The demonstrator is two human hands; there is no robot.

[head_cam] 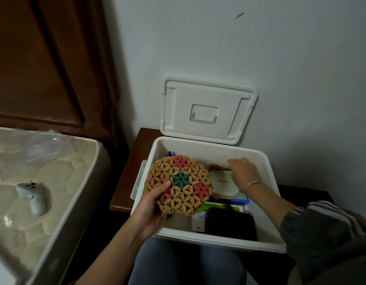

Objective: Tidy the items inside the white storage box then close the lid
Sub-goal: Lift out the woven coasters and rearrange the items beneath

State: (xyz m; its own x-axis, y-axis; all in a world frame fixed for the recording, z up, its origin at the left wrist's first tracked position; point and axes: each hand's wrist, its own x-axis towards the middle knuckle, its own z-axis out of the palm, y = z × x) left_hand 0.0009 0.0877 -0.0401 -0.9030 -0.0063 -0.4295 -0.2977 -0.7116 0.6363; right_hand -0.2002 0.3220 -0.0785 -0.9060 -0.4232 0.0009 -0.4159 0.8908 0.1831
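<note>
The white storage box (266,177) stands open on a dark wooden bedside table, its lid (206,109) leaning back against the wall. My left hand (152,206) grips a round wooden trivet (182,179) with pink and green flower shapes, held tilted over the box's left side. My right hand (242,170) reaches into the back right of the box, fingers on a second small trivet (218,167) whose edge shows behind a flat white case (222,183). A black pouch (231,223), a green-and-white packet (217,207) and a small white item (197,223) lie toward the front.
A mattress (44,182) lies to the left with a white game controller (35,195) and a clear plastic bag (46,145) on it. A brown wooden headboard (44,58) rises behind. The white wall is directly behind the box. My knees are below the box's front edge.
</note>
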